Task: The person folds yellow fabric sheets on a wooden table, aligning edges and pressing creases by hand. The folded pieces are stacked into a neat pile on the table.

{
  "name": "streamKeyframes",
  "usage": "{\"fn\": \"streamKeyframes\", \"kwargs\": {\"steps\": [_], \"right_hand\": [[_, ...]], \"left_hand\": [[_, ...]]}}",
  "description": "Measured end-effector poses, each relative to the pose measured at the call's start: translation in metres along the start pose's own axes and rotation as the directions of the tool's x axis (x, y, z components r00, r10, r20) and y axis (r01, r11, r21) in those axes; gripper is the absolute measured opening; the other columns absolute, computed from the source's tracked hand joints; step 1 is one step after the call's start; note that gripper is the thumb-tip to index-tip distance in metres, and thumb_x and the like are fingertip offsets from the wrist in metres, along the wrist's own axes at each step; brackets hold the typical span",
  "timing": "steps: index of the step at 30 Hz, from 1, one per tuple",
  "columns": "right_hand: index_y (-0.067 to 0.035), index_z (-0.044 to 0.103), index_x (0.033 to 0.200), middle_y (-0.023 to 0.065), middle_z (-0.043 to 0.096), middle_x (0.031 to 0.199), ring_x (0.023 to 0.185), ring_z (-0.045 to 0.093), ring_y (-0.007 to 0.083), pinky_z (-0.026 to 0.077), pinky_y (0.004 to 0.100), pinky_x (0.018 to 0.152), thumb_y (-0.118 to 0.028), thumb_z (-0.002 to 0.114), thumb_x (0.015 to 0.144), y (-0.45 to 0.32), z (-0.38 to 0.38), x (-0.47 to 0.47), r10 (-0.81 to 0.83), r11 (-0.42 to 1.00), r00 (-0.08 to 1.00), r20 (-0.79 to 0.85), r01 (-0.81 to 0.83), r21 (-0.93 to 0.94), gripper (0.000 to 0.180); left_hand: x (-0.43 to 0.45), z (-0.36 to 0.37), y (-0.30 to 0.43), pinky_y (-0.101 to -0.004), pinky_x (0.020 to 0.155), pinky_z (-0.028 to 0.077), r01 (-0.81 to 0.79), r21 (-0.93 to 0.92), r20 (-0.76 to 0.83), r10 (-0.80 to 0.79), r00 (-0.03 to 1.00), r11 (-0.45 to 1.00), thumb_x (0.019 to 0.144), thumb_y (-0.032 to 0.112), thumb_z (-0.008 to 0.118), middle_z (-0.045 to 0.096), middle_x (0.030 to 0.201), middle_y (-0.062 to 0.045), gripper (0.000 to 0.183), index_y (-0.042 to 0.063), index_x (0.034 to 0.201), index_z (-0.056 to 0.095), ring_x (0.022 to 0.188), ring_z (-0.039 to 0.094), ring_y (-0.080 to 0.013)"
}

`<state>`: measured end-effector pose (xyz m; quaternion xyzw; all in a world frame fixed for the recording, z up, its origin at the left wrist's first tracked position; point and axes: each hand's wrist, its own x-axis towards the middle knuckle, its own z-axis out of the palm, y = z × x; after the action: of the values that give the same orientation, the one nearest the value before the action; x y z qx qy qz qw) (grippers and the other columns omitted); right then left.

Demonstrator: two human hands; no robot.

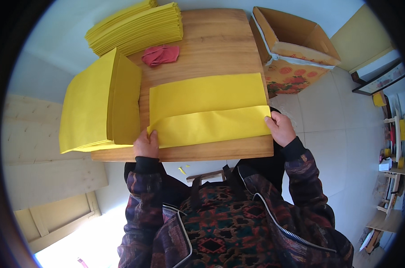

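A yellow sheet (209, 95), paper or thin cloth, lies across the front of the wooden table (219, 40). Its near part is folded back over itself as a long flap with a slightly wavy upper edge. My left hand (146, 144) pinches the flap's left end, thumb on top. At the flap's right end, by the table's right edge, my right hand (280, 127) grips the corner between thumb and fingers. A thick stack of larger yellow sheets (88, 107) stands just left of my left hand, its top sheets bent over.
Several folded yellow pieces (135, 31) are piled at the back left. A crumpled red cloth (160, 55) lies before them. An open cardboard box (296, 50) stands beyond the table's right edge. Shelves (395, 134) line the far right, and yellow scraps (182, 170) lie on the floor.
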<state>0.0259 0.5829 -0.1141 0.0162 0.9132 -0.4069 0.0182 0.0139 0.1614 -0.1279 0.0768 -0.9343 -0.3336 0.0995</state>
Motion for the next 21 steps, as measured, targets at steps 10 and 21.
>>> {"fn": "streamKeyframes", "kwargs": {"steps": [10,21], "right_hand": [[-0.004,0.048,0.076,0.0184,0.057,0.078,0.074,0.057,0.0411,0.043,0.0505,0.062,-0.02,0.053,0.091,-0.02,0.023,-0.011,-0.022,0.978,0.945,-0.328,-0.048,-0.205,0.022],[-0.007,0.051,0.082,0.0175,0.061,0.073,0.07,0.06,0.0403,0.046,0.0513,0.06,-0.022,0.051,0.094,-0.029,0.019,-0.011,-0.005,0.932,0.962,-0.271,-0.094,-0.351,0.02]], "left_hand": [[0.004,0.006,0.005,-0.0512,0.061,0.048,-0.047,0.264,-0.024,0.055,0.998,0.963,0.091,0.027,0.059,0.064,0.074,-0.022,0.021,0.006,0.089,0.062,0.07,0.061,-0.0432],[0.004,0.006,0.001,-0.0531,0.059,0.046,-0.082,0.274,-0.036,0.095,0.995,0.958,0.092,0.029,0.057,0.061,0.07,-0.022,0.024,0.007,0.084,0.057,0.068,0.06,-0.0448]]}}
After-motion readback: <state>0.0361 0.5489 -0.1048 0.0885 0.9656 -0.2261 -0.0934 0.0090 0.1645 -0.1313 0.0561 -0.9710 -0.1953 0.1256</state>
